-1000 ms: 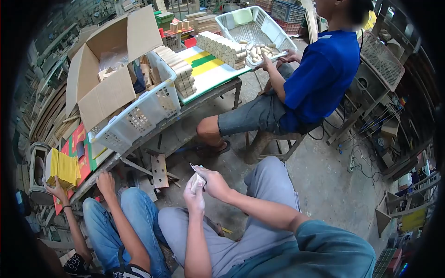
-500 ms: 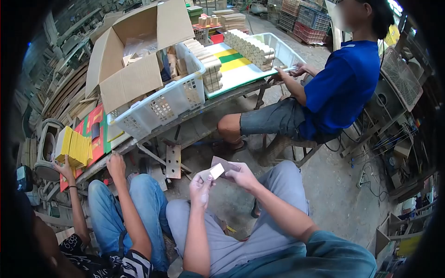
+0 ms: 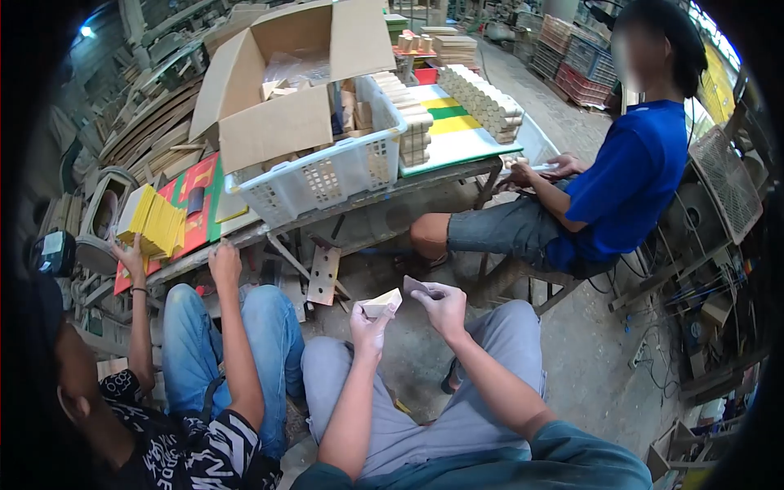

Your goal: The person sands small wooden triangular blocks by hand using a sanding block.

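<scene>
Above my lap, my left hand point(image 3: 371, 325) holds a small pale wooden block point(image 3: 380, 304) between thumb and fingers. To its right, my right hand point(image 3: 443, 310) pinches a thin dark brown-grey piece point(image 3: 416, 287), which looks like sandpaper. A narrow gap separates the piece from the block. My grey trousers point(image 3: 498, 359) lie below both hands.
A worktable holds a white crate point(image 3: 314, 186), a cardboard box point(image 3: 273, 126), stacked wooden rods point(image 3: 482, 98) and yellow pieces point(image 3: 155, 224). One co-worker point(image 3: 629, 180) in blue sits at the right, another point(image 3: 204, 441) close at my left.
My two hands have moved apart, and the dark piece is now off the block. The block is tilted differently. The right co-worker's hands have shifted. The whole view has shifted too.
</scene>
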The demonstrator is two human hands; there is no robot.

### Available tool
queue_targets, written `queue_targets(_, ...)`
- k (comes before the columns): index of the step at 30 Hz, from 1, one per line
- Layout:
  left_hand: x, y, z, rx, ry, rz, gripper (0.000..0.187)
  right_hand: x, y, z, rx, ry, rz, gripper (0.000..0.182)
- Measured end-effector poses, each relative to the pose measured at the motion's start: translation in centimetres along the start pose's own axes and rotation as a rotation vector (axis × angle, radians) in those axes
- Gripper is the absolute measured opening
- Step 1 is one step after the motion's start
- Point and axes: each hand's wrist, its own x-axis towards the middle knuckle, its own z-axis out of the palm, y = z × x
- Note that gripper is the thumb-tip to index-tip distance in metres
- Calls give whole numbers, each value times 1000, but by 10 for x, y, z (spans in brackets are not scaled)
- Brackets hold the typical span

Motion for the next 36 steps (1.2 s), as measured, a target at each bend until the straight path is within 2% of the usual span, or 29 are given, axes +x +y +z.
queue_targets(1, 0, 0, 0, 19, 45, 16, 32, -4, 2, 4, 155, -41, -47, 27)
queue_targets(2, -1, -1, 1, 38, 88, 29, 34, -11, 5, 10, 157, -51, -48, 27)
queue_targets(3, -1, -1, 2, 37, 96, 35, 34, -19, 7, 20, 129, -73, -212, 32)
queue_targets(4, 0, -3, 4, 0, 59, 39, 35, -27, 7, 28, 102, -94, -374, 38)
queue_targets(5, -1, -6, 5, -36, 23, 40, 36, -36, 8, 34, 51, -147, -430, 50)
queue_targets(8, 0, -12, 0, -211, -55, -5, 37, -23, 8, 40, -65, -64, -514, 52)
queue_targets(9, -1, -10, 0, -194, -43, 15, 35, -12, 19, 41, 5, -90, -476, 55)
queue_targets(12, 3, 2, -4, -286, -54, 9, 39, 0, -4, 13, -41, -235, -87, 55)
queue_targets(13, 2, 5, -5, -282, -53, 9, 39, 4, 12, 16, 133, -199, -212, 43)
queue_targets(14, 3, 7, -7, -212, -73, -25, 42, 4, 16, 13, 135, -201, -213, 43)
queue_targets(16, 4, 8, -8, -148, -79, -56, 46, 0, 7, 4, 682, -443, 283, 36)
queue_targets(18, 7, 7, -7, -169, -48, -125, 51, 4, 9, 3, 650, -433, 283, 33)
queue_targets(21, 6, -2, -3, -183, 13, -107, 48, 0, 10, 11, 617, -325, 313, 23)
queue_targets(25, 11, -9, -2, -220, 102, -52, 45, -5, 6, 12, 559, -326, 373, 23)
queue_targets(28, 15, 9, -9, -112, 170, -21, 36, 0, 9, 2, 191, -187, 115, 32)
queue_targets(30, 10, 18, -5, -191, 150, -39, 28, -4, -7, 1, 209, -109, -261, 39)
queue_targets(32, 12, 4, -3, -147, 141, -36, 27, -13, 0, 13, 106, -218, -464, 51)
queue_targets(33, 13, -7, -3, -99, 128, -39, 26, -21, -3, 19, 41, -287, -549, 65)
queue_targets(34, 11, -13, 0, -67, 94, 15, 25, -27, 0, 30, -72, -309, -628, 69)
queue_targets(36, 7, -23, 5, -130, 45, 12, 29, -34, 1, 45, -124, -125, -564, 64)
